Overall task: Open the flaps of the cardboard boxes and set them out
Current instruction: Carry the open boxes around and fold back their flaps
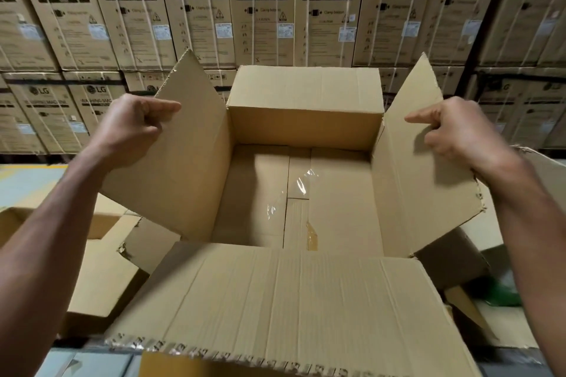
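An empty brown cardboard box (306,125) is held up in front of me, its mouth facing me and all its flaps spread. My left hand (134,122) pinches the upper edge of the left flap (183,162). My right hand (453,128) pinches the edge of the right flap (422,187). The near flap (275,300) hangs toward me with torn tape along its edge. The far flap (306,86) stands up. Clear tape (294,190) shines on the box's inner bottom seam.
Another open cardboard box (101,260) lies low on the left, and more cardboard (453,269) lies low on the right beside something green (502,291). A wall of stacked washing-machine cartons (260,9) fills the background. A strip of grey floor (27,184) shows at the left.
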A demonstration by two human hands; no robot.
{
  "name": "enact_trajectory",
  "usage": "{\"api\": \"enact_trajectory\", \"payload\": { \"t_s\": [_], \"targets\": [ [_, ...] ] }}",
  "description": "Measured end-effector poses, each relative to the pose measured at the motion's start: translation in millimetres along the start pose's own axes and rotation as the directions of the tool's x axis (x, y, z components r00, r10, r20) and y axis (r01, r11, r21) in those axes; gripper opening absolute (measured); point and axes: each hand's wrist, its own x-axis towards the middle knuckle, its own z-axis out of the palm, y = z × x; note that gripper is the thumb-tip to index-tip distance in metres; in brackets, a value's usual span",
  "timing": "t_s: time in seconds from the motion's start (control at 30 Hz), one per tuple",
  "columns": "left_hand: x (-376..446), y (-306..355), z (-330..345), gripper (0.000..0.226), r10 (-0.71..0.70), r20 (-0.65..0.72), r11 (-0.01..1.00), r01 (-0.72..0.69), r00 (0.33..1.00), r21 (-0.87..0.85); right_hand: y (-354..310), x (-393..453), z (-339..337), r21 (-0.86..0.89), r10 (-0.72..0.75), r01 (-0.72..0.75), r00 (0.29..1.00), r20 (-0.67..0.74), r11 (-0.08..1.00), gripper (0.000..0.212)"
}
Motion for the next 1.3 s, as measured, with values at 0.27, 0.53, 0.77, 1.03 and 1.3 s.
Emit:
{"api": "enact_trajectory", "payload": {
  "t_s": [0.27, 0.53, 0.77, 1.03, 1.3],
  "targets": [
    [-8, -28, 42, 0.062, -0.111, 0.176, 0.994, 0.109, 0.978, 0.019, 39, 15, 38, 0.023, 0.087, -0.095, 0.968, 0.237, 0.995, 0.052],
    [-6, -47, 72, 0.062, -0.163, 0.154, 0.987, 0.163, 0.974, 0.014, 58, 29, 52, 0.065, 0.102, -0.122, 0.964, 0.246, 0.990, 0.049],
    [-10, -67, 99, 0.065, -0.199, 0.214, 0.979, 0.202, 0.956, 0.011, 62, 28, 75, 0.050, 0.112, -0.131, 0.954, 0.279, 0.990, 0.050],
    [-31, -95, 119, 0.065, -0.253, 0.238, 0.966, 0.260, 0.938, 0.003, 82, 17, 126, -0.022, 0.144, -0.145, 0.928, 0.343, 0.989, 0.050],
    [-51, -111, 152, 0.066, -0.294, 0.307, 0.942, 0.329, 0.905, -0.069, 95, 10, 149, -0.039, 0.207, -0.206, 0.912, 0.353, 0.978, 0.048]
  ]
}}
